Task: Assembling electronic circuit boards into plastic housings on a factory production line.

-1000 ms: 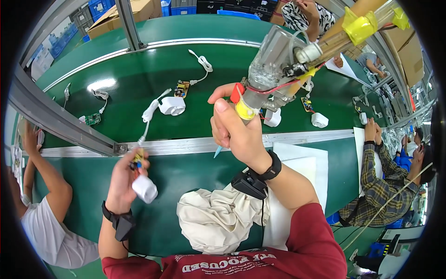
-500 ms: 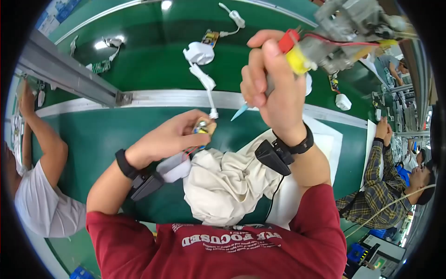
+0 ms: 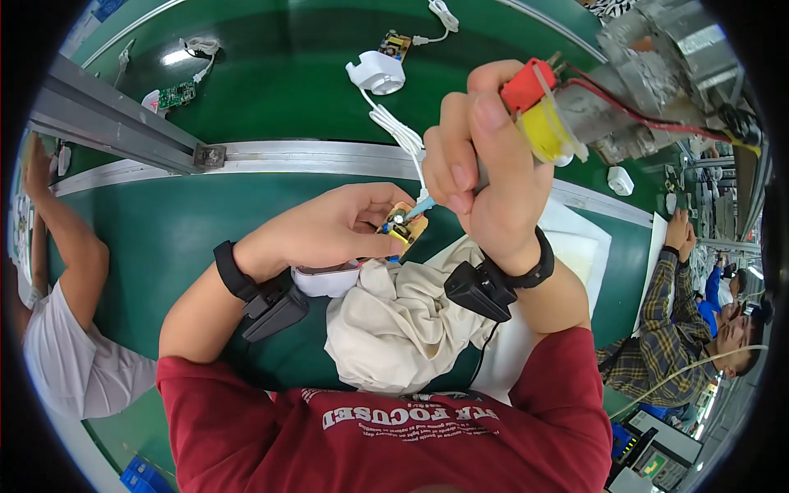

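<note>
Circuit board sits pinched between thumb and fingers of my left hand, just beyond the cream cloth, long axis slanting up rightward. From my right hand, wrapped around the nozzled tool, it lies lower left; the pale-blue nozzle angles toward its upper end, though I can't tell whether they touch.
</note>
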{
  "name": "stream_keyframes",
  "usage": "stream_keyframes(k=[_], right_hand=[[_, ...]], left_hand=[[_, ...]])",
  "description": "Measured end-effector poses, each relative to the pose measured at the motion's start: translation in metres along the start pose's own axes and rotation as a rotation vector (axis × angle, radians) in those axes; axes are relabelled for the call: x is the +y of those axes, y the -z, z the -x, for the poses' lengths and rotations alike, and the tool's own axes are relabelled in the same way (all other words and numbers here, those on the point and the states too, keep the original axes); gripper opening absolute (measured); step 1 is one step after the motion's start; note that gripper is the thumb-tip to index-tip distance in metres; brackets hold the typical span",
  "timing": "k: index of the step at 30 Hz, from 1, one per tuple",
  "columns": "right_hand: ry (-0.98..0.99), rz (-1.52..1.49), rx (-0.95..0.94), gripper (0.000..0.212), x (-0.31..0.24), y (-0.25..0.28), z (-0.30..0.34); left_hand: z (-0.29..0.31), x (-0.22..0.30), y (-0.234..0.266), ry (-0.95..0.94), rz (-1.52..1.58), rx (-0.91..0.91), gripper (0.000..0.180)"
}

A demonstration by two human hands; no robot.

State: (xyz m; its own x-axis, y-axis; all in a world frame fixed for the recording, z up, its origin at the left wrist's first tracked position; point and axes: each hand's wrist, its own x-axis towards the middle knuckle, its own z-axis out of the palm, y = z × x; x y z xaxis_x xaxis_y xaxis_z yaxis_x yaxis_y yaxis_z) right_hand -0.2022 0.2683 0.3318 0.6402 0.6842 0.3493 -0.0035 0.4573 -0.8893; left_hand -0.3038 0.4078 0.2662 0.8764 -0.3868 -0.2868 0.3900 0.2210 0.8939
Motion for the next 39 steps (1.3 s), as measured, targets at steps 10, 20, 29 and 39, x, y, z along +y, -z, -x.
stream_keyframes(k=[10,20,29,39], right_hand=[[-0.027,-0.035,-0.001,0.019,0.003,0.000,0.001],[-0.039,-0.042,0.007,0.021,0.003,0.000,0.001],[-0.024,0.027,0.020,0.020,0.000,0.001,0.000],[-0.042,0.004,0.070,0.034,-0.023,0.001,-0.002]], left_hand=[[-0.001,-0.006,0.009,-0.046,0.002,-0.048,0.038],[0.000,-0.008,0.011,-0.028,-0.016,-0.052,0.040],[-0.001,-0.005,0.010,-0.012,-0.039,-0.064,0.040],[0.012,0.006,0.017,0.091,0.003,-0.118,0.044]])
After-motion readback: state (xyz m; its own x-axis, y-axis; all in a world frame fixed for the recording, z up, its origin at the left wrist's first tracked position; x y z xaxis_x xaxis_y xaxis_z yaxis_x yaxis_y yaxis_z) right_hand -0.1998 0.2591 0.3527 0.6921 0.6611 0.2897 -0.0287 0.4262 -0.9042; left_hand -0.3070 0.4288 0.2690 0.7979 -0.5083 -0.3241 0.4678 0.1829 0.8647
